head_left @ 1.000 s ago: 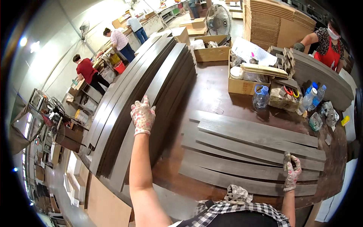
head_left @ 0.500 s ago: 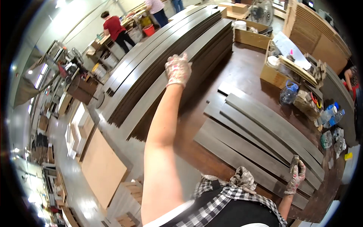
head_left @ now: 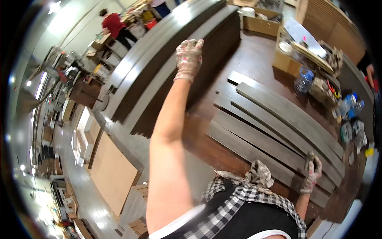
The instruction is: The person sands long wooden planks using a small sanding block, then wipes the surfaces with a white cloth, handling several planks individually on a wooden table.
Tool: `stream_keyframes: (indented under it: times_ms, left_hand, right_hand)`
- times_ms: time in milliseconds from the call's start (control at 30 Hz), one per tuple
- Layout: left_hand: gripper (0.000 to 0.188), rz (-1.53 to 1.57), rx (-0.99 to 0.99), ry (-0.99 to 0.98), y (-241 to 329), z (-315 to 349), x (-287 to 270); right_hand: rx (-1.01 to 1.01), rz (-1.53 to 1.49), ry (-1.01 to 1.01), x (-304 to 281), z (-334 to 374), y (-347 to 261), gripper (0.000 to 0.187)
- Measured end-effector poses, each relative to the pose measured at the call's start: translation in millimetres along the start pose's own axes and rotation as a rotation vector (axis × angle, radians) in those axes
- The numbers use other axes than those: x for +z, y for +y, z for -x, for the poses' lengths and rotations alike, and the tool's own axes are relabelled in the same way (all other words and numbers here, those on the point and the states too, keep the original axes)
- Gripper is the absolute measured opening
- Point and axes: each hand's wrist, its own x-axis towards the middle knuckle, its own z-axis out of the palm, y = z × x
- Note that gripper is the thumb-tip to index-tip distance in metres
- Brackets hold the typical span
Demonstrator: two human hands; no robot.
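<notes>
Grey planks (head_left: 286, 113), loosely fanned on brown worktop (head_left: 254, 53). Right hand (head_left: 311, 173) over them, fingers bent, grip unclear; left hand (head_left: 188, 59), fingers parted, at plank stack (head_left: 215, 51). Beyond: carton (head_left: 283, 65) of oddments, clear bottle (head_left: 304, 81), blue-capped bottles (head_left: 354, 110). Crumpled cloth (head_left: 259, 173) partly screening nearest plank.

We've got the left hand (head_left: 188, 59) at the dark plank stack (head_left: 219, 44) — and from here we can't tell whether it touches the wood. That stack's side is smeared, so we lose its separate layers. Over to the right hand (head_left: 312, 172): we can't make out whether anything sits in its grasp, and it covers part of the loose planks (head_left: 278, 111). Up top, the edge slices through the fan (head_left: 273, 4) and hides one co-worker's (head_left: 162, 10) head; at right, the black rim swallows most of another person (head_left: 371, 75).
</notes>
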Motion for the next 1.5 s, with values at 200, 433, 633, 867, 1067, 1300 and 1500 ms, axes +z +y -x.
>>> stream_keyframes:
  times_ms: [200,433,633,867,1067,1300,1500]
  left_hand:
    - [0.043,0.740,0.577,-0.317,203,157,-79]
    - [0.071,0.926,0.496,-0.750,273,207,-101]
    - [0.051,0.774,-0.102,-0.523,218,215,-81]
    - [0.065,0.493,-0.438,-0.754,149,258,-53]
    - [0.063,0.617,-0.519,-0.791,161,243,-55]
    - [0.057,0.588,-0.624,-0.686,145,216,-53]
    - [0.056,0.489,-0.416,-0.692,155,205,13]
  right_hand:
    - [-0.322,0.514,-0.273,64,-16,-32,0.030]
    - [-0.121,0.287,-0.328,101,-34,-27,0.031]
    - [0.048,-0.171,0.253,-32,-28,2,0.039]
    - [0.043,0.186,0.843,-251,-12,29,0.053]
    - [0.219,0.538,0.897,-313,-7,75,0.065]
    - [0.200,0.167,0.932,-302,-19,26,0.067]
    - [0.145,0.424,0.877,-314,-85,66,0.069]
